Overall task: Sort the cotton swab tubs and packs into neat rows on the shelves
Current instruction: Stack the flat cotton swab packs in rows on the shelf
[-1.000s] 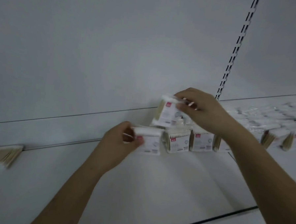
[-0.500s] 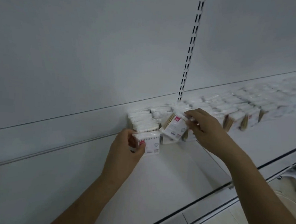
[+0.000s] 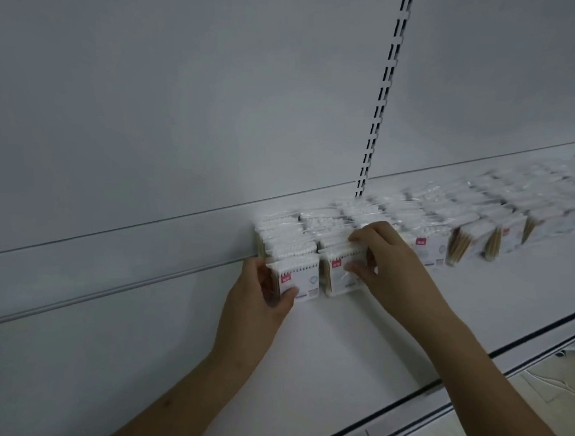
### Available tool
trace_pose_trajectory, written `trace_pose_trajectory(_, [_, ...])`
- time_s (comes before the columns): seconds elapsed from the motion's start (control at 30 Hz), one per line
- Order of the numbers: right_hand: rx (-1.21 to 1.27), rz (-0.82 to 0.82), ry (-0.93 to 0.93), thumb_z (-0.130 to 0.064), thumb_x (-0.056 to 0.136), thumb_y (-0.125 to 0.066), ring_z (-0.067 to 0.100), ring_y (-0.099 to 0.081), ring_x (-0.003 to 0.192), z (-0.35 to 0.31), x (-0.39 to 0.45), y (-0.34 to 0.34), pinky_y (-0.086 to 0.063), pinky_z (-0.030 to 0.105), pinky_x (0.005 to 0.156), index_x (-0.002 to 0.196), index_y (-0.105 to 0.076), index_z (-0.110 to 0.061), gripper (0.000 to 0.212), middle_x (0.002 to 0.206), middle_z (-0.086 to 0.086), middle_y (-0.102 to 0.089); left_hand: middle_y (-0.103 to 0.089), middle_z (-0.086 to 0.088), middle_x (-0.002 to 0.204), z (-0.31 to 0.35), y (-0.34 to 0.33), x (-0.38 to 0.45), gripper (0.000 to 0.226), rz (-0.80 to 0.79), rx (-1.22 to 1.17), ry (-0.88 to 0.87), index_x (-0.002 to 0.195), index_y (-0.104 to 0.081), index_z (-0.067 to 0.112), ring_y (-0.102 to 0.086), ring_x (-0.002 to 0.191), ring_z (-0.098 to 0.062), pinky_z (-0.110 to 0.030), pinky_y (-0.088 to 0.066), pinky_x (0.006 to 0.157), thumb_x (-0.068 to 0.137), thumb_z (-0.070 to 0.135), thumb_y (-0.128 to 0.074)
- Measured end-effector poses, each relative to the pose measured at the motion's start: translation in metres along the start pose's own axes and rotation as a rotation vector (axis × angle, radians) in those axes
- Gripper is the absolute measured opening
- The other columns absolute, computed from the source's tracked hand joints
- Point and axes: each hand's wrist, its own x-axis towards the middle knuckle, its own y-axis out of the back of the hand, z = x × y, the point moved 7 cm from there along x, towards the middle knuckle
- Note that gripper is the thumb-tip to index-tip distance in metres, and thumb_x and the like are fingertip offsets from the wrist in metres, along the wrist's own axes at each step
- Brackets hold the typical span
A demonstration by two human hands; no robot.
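Hands, two: left hand (image 3: 262, 291) grips one swab pack (image 3: 298, 278), right hand (image 3: 382, 264) pinches another pack (image 3: 338, 275); blurred rows (image 3: 479, 214) crowd the white shelf (image 3: 339, 347) behind.

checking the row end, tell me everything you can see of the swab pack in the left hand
The cotton swab pack is a small clear-wrapped block of wooden-stemmed swabs, white tips up, with a white front label bearing a red patch. It stands upright on the white shelf at the left end of the front row, beside the pack under the right hand. The left hand grips it.
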Motion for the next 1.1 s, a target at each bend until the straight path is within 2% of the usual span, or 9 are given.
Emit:
trace_pose_trajectory(0.1, [-0.103, 0.077, 0.031, -0.013, 0.081, -0.079, 0.016, -0.056, 0.091, 0.000, 0.007, 0.003, -0.045, 0.028, 0.071, 0.110, -0.064, -0.012, 0.033, 0.110, -0.001, -0.058, -0.066, 0.016, 0.079, -0.005, -0.002, 0.004, 0.033, -0.005, 0.008, 0.005, 0.089, -0.054, 0.029, -0.062, 0.072, 0.005, -0.006, -0.042, 0.063, 0.078, 0.024, -0.084])
trace_pose_trajectory(0.2, [-0.229, 0.133, 0.096, -0.016, 0.071, -0.086, 0.026, -0.057, 0.089, -0.004, 0.009, 0.006, -0.046, 0.035, 0.072, 0.101, -0.066, -0.014, 0.035, 0.100, 0.001, -0.064, -0.066, 0.015, 0.079, -0.004, -0.005, 0.007, 0.033, -0.016, 0.024, 0.006, 0.087, -0.053, 0.030, -0.061, 0.071, 0.005, -0.007, -0.042, 0.062, 0.078, 0.026, -0.084])
trace_pose_trajectory(0.43, [-0.247, 0.101, 0.088, -0.019, 0.072, -0.086, 0.025, -0.054, 0.096, -0.001, 0.006, 0.010, -0.048, 0.037, 0.079, 0.106, -0.066, -0.016, 0.039, 0.107, -0.001, -0.063, -0.063, 0.015, 0.088, 0.003, -0.012, 0.012, 0.036, -0.091, 0.045, 0.017, 0.097, -0.053, 0.031, -0.057, 0.076, 0.010, -0.005, -0.040, 0.064, 0.078, 0.031, -0.084])
trace_pose_trajectory(0.57, [-0.208, 0.077, 0.079, -0.022, 0.076, -0.082, 0.021, -0.049, 0.109, -0.007, 0.006, 0.016, -0.045, 0.036, 0.092, 0.121, -0.066, -0.017, 0.048, 0.121, -0.002, -0.060, -0.055, 0.012, 0.098, -0.007, -0.001, 0.007, 0.056, -0.139, 0.144, 0.065, 0.107, -0.052, 0.027, -0.053, 0.083, 0.000, -0.015, -0.040, 0.068, 0.069, 0.050, -0.085])
trace_pose_trajectory(0.67, [-0.125, 0.122, 0.109, -0.027, 0.085, -0.072, 0.021, -0.048, 0.119, -0.027, 0.014, 0.028, -0.035, 0.028, 0.102, 0.128, -0.063, -0.016, 0.045, 0.129, 0.000, -0.057, -0.050, 0.013, 0.103, -0.012, 0.021, -0.004, 0.062, -0.122, 0.205, 0.067, 0.113, -0.046, 0.033, -0.051, 0.096, -0.007, -0.021, -0.043, 0.081, 0.069, 0.058, -0.081])
trace_pose_trajectory(0.73, [-0.023, 0.187, 0.111, -0.027, 0.090, -0.067, 0.019, -0.047, 0.124, -0.049, 0.024, 0.036, -0.027, 0.020, 0.103, 0.130, -0.061, -0.018, 0.041, 0.133, -0.001, -0.056, -0.050, 0.014, 0.109, -0.013, 0.038, -0.012, 0.060, -0.099, 0.205, 0.051, 0.117, -0.044, 0.037, -0.050, 0.104, -0.007, -0.022, -0.043, 0.087, 0.072, 0.059, -0.078])
trace_pose_trajectory(0.83, [0.135, 0.247, 0.149, -0.031, 0.096, -0.061, 0.013, -0.046, 0.128, -0.100, 0.041, 0.036, -0.027, 0.015, 0.104, 0.132, -0.058, -0.023, 0.038, 0.136, -0.006, -0.055, -0.051, 0.015, 0.116, -0.015, 0.069, -0.023, 0.056, -0.005, 0.187, 0.023, 0.122, -0.046, 0.036, -0.049, 0.111, -0.004, -0.018, -0.039, 0.091, 0.076, 0.060, -0.069])
trace_pose_trajectory(0.93, [0.263, 0.233, 0.242, -0.034, 0.099, -0.056, 0.011, -0.047, 0.128, -0.166, 0.060, 0.019, -0.040, 0.028, 0.106, 0.135, -0.055, -0.023, 0.038, 0.138, -0.009, -0.053, -0.050, 0.015, 0.125, -0.022, 0.104, -0.036, 0.055, 0.071, 0.245, 0.029, 0.131, -0.048, 0.030, -0.046, 0.118, -0.002, -0.016, -0.036, 0.097, 0.085, 0.056, -0.063])
trace_pose_trajectory(1.1, [0.394, 0.144, 0.426, -0.041, 0.101, -0.048, 0.014, -0.048, 0.128, -0.285, 0.079, -0.032, -0.042, 0.036, 0.107, 0.141, -0.051, -0.021, 0.045, 0.142, -0.005, -0.052, -0.052, 0.011, 0.129, -0.053, 0.182, -0.069, 0.043, 0.264, 0.286, 0.095, 0.132, -0.052, 0.026, -0.046, 0.121, -0.004, -0.010, -0.029, 0.098, 0.093, 0.042, -0.063])
